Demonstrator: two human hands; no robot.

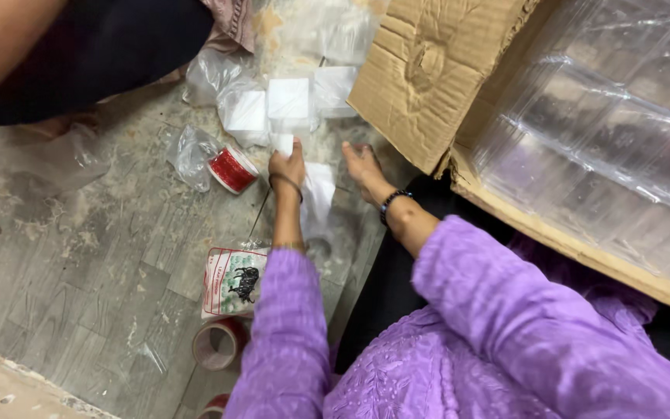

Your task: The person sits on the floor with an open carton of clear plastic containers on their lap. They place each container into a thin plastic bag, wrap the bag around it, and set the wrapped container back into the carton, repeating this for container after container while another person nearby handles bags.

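Big cardboard box (428, 70) of clear plastic trays (606, 147) sits at right. White pads (288, 101) lie on the floor, red spool (232, 169) left of them. Left hand (287, 164) pinches one white piece (282, 143); right hand (364, 171) is open, flat on the floor beside the box.

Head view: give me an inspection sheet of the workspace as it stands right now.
Surface: grey wood-pattern floor, dusty and scuffed.
Job's things: small white foam blocks in clear wrap, grouped by the hands; white sheet under them.
Clutter: red thread spool, crumpled clear bag, printed packet, tape roll.
Hands: left hand pinches a small white piece; right hand rests open on the floor, holding nothing.
Cables: nothing seen.
Surroundings: open cardboard box of clear plastic trays at right; another person's dark-clothed limb top left.
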